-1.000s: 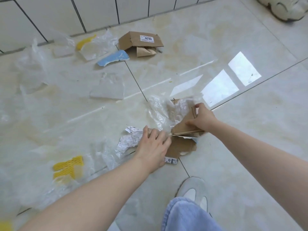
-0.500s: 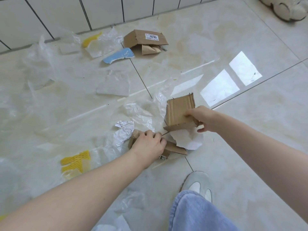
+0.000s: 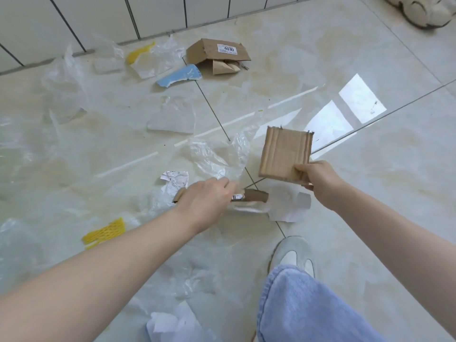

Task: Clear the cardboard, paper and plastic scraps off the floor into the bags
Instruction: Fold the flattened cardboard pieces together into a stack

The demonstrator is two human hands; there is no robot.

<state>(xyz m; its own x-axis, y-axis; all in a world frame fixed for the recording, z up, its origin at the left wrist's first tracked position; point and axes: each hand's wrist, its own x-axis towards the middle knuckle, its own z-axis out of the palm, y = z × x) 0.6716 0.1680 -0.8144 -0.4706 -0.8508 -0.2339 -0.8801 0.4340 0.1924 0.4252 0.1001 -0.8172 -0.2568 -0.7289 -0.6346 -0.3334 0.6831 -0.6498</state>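
Left of the left hand (image 3: 206, 198) lies a crumpled printed paper (image 3: 174, 181) (print unreadable). That hand's grip curls round a flat cardboard scrap (image 3: 255, 195) on the floor (image 3: 370, 193). The right hand (image 3: 318, 180) pinches a corrugated cardboard square (image 3: 286, 154), lifted. Far beyond both, a torn box (image 3: 217, 54) bears a label reading "4010".

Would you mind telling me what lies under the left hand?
The left hand grips a brown cardboard scrap lying on white paper. How far the cardboard runs beneath the palm is hidden.
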